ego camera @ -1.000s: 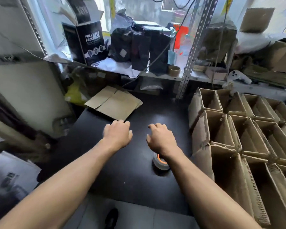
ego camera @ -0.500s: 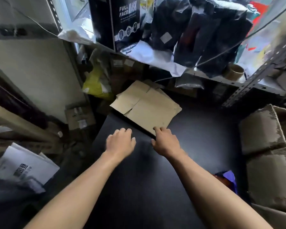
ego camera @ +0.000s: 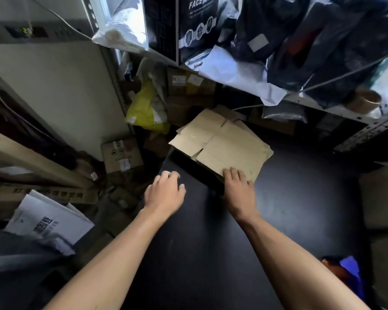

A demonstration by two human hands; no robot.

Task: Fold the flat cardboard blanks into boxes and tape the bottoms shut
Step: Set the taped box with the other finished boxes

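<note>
Cardboard blanks (ego camera: 224, 144) lie flat on the black table (ego camera: 289, 198); right hand (ego camera: 239, 190) fingers rest straight on them; left hand (ego camera: 165, 193) hovers, loosely curled, empty; black box (ego camera: 188, 25) above reads "FACE"

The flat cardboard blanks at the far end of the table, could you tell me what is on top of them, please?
Only the right hand: its fingers rest on the near edge of the cardboard blanks. How many blanks lie stacked beneath the top one is hidden.
</note>
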